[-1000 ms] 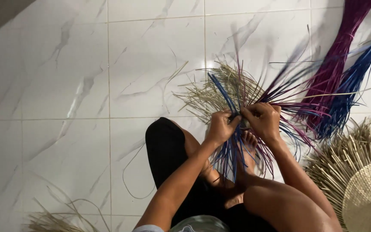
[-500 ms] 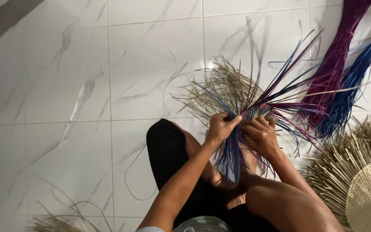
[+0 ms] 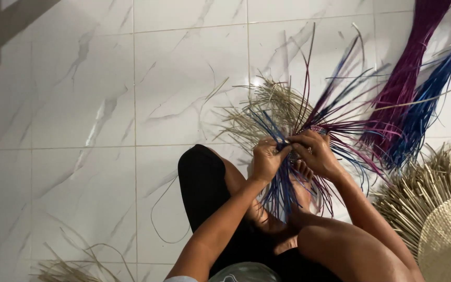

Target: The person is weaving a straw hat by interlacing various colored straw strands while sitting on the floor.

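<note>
Both hands pinch strands at the weave's small centre: left hand [image 3: 267, 159], right hand [image 3: 317, 154]. The weave [image 3: 298, 130] sits over the feet on the floor [image 3: 79, 104]. Barely started, I judge; long strands remain loose. Bundles [image 3: 413, 99] lie toward the floor's right edge.

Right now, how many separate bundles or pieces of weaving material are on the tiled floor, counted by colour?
Purple bundle of long strands: 1
Blue bundle of long strands: 1
Natural straw-coloured woven round piece with loose ends: 1
Mixed blue, purple and straw piece held in both hands: 1
Loose straw heap at bottom left: 1
Total: 5
</note>
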